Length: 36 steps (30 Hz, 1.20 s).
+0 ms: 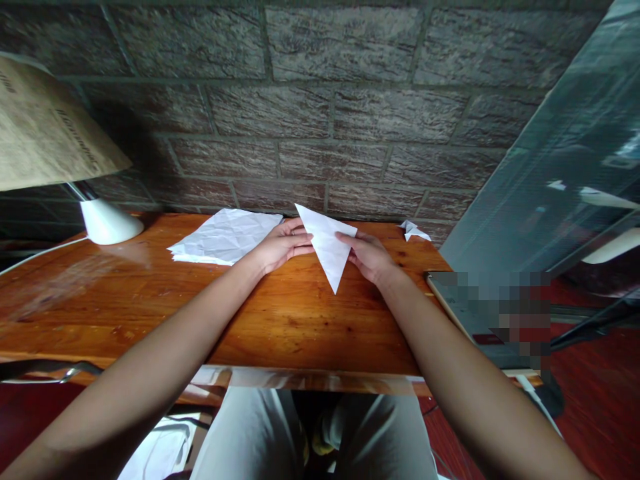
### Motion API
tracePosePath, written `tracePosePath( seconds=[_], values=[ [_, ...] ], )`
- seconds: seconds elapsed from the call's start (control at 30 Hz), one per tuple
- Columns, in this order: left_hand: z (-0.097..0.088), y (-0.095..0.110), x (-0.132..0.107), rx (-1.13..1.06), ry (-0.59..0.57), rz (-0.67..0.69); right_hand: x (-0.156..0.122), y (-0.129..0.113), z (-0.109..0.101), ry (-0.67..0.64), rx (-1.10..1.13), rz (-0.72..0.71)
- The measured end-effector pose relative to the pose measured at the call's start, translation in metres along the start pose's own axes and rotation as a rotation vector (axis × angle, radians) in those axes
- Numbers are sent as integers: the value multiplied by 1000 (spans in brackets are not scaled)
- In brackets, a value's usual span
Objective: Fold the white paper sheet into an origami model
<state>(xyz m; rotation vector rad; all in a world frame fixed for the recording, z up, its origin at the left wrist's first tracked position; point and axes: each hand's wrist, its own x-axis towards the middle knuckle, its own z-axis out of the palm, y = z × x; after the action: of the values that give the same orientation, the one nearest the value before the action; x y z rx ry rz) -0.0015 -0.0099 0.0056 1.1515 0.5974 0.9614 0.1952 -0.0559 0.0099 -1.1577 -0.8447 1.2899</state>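
Note:
A white sheet of paper folded into a triangle [327, 243] is held up over the wooden table, one corner pointing down toward me. My left hand [285, 245] pinches its left edge, thumb in front and fingers behind. On the opposite side my right hand [369, 255] grips it, the thumb pressed on the front face and the other fingers hidden behind. Just left of my left hand lies a stack of creased white paper [227, 235]. A small folded paper piece [415, 231] rests near the back edge, to the right of my right hand.
The wooden table [300, 333] meets a brick-patterned wall [300, 113]. At the left stands a white-based lamp [107, 220] with a brown paper shade. A flat dark device [465, 313], partly pixelated, lies at the right edge, below a large grey panel [540, 167].

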Motion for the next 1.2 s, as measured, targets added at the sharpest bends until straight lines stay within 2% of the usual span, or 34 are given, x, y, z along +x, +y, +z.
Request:
tracePosePath(
  seconds=[0.27,0.47,0.67,0.8,1.2],
  values=[
    [-2,3,1,-26,71,30,4,2,-8,17,-114,-144],
    [0,-2,1,-3,17,49,1,4,-4,-55,-151,-169],
    [5,-6,0,1,88,32,-5,8,3,-164,-138,-152],
    [8,-6,2,-19,123,31,-8,9,7,-186,-143,-137],
    [7,-14,1,25,39,27,-8,11,9,-211,-131,-118]
  ],
)
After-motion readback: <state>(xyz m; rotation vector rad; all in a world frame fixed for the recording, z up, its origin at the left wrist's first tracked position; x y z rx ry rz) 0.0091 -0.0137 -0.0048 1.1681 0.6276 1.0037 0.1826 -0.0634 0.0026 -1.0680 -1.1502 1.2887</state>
